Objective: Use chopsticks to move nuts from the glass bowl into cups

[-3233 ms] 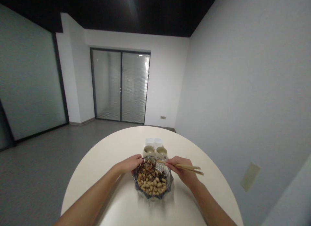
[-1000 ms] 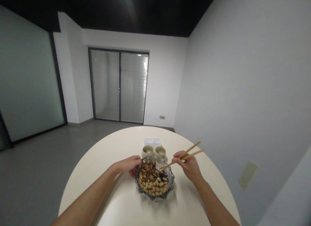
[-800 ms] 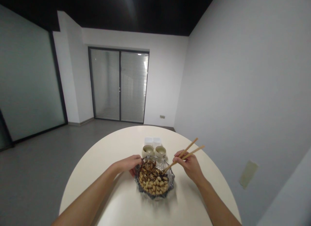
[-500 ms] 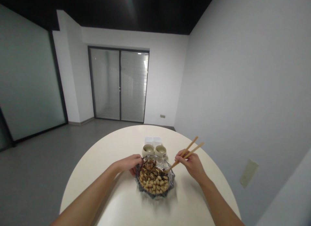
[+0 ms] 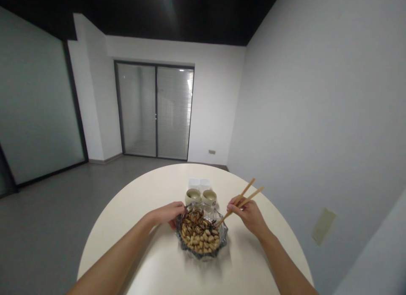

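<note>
A cut-glass bowl (image 5: 223, 241) on the round white table (image 5: 152, 193) holds striped sunflower seeds at the back and pistachios at the front. My left hand (image 5: 169, 213) is curled against the bowl's left rim and grips it. My right hand (image 5: 249, 214) is closed on a pair of wooden chopsticks (image 5: 244, 196). Their tips point down into the bowl's right side, among the nuts, and their back ends rise up to the right.
Two small beige cups (image 5: 201, 197) stand just behind the bowl, with two small white square containers (image 5: 199, 183) behind them. A grey wall runs close along the right. Beyond the table lie grey floor and a glass sliding door (image 5: 155, 113).
The chopsticks, first held nearly level across the bowl's far rim, have tilted steeply, and their tips have dipped into the bowl's right side. My left hand has stayed on the rim.
</note>
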The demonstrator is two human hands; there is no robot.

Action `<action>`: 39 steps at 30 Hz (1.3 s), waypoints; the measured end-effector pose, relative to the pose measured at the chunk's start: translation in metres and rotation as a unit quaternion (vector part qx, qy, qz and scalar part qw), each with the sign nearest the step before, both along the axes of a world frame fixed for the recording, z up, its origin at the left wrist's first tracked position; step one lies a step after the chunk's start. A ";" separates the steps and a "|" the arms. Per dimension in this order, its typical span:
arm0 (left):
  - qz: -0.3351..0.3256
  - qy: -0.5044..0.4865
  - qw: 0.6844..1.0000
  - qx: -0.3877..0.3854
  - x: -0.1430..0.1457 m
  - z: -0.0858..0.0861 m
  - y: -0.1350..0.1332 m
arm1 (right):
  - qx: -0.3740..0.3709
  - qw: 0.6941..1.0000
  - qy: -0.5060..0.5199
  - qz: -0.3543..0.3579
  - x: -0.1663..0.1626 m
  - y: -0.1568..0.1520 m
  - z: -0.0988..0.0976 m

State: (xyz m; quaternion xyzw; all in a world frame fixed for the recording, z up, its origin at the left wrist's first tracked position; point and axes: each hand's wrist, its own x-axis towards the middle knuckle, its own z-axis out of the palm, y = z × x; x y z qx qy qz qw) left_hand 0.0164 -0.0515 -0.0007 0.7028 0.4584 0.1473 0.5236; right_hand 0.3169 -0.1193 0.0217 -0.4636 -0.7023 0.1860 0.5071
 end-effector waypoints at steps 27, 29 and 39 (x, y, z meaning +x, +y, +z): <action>-0.011 0.001 1.000 0.001 0.000 0.001 0.001 | -0.002 0.999 0.019 0.045 -0.004 -0.002 -0.005; -0.008 0.002 1.000 0.003 -0.001 0.002 0.000 | 0.003 0.999 0.021 0.045 -0.004 -0.002 -0.004; -0.008 0.000 1.000 -0.001 0.000 0.003 -0.001 | 0.072 0.996 0.053 -0.013 -0.007 0.007 0.000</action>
